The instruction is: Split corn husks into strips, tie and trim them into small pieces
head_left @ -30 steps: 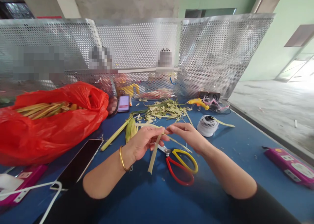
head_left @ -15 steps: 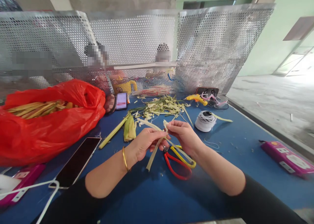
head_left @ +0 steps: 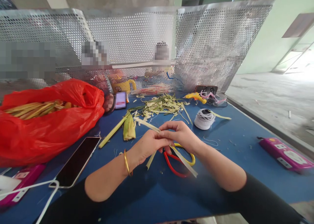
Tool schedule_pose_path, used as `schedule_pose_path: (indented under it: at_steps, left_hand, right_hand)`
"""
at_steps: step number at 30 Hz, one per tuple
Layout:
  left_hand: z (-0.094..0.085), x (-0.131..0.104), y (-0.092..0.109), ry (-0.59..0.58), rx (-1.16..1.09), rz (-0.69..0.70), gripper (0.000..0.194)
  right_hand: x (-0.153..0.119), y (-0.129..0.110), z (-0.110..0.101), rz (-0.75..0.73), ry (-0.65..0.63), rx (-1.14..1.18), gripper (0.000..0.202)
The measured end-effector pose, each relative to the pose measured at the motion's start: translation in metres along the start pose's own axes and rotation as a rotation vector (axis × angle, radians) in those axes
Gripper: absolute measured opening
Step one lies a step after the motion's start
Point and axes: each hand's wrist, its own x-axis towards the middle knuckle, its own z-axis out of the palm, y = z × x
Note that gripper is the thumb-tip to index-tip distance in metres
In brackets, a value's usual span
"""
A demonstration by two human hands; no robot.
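My left hand [head_left: 149,145] and my right hand [head_left: 180,135] meet over the middle of the blue table [head_left: 137,194], fingers closed on crossed pale plant strips. One strip end [head_left: 146,123] points up to the left, another [head_left: 150,161] hangs below my left hand, and a third [head_left: 185,162] slants down to the right. Where the strips cross is hidden by my fingers. Beneath lie scissors [head_left: 175,171] with one red and one yellow handle loop, their blades covered by my hands. A gold bangle [head_left: 127,163] circles my left wrist.
Plant scraps [head_left: 163,106], a green stalk piece [head_left: 129,128], a white string ball [head_left: 204,120] and a yellow glue gun [head_left: 195,97] lie beyond. Left are a red bag [head_left: 73,125] of stalks and a phone [head_left: 77,161]; right, a purple case [head_left: 284,153]. A perforated metal screen [head_left: 142,30] stands behind.
My right hand has lowered and turned palm-down against my left, covering the crossing. The small folded tip above my fingers is gone from sight, and the right-hand strip end now reaches lower.
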Motion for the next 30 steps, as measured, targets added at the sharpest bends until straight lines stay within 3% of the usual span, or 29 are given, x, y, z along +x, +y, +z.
schedule_pose_path:
  at_steps: [6, 11, 13, 18, 19, 21, 23, 25, 30]
  left_hand:
    - [0.006, -0.004, 0.0, -0.019, -0.057, -0.019, 0.016]
    - [0.007, -0.005, 0.002, -0.082, -0.112, -0.044, 0.02]
    - [0.004, -0.004, 0.002, -0.046, -0.202, -0.049, 0.021]
    - [-0.012, 0.0, 0.007, 0.063, -0.51, 0.005, 0.025]
    - [-0.014, 0.0, 0.009, 0.08, -0.542, 0.026, 0.024]
    - [-0.017, 0.001, 0.013, 0.123, -0.573, 0.059, 0.022]
    - [-0.017, 0.001, 0.014, 0.159, -0.591, 0.073, 0.022]
    - [-0.014, 0.002, 0.013, 0.18, -0.614, 0.072, 0.022]
    - [-0.007, 0.004, 0.006, 0.2, -0.659, 0.074, 0.018]
  right_hand:
    - [0.002, 0.005, 0.009, 0.022, 0.209, 0.203, 0.024]
    - [0.005, 0.007, 0.007, -0.036, 0.284, 0.016, 0.018]
    - [0.005, 0.005, 0.0, -0.128, 0.367, -0.139, 0.015]
    - [-0.006, -0.01, -0.012, -0.45, 0.717, -0.423, 0.017]
    - [-0.01, -0.012, -0.011, -0.493, 0.73, -0.458, 0.022]
    - [-0.014, -0.013, -0.004, -0.487, 0.599, -0.495, 0.029]
    - [-0.014, -0.008, 0.007, -0.369, 0.41, -0.502, 0.027]
    - [-0.012, 0.0, 0.018, -0.239, 0.307, -0.465, 0.02]
    - [-0.002, 0.018, 0.032, -0.113, 0.262, -0.149, 0.022]
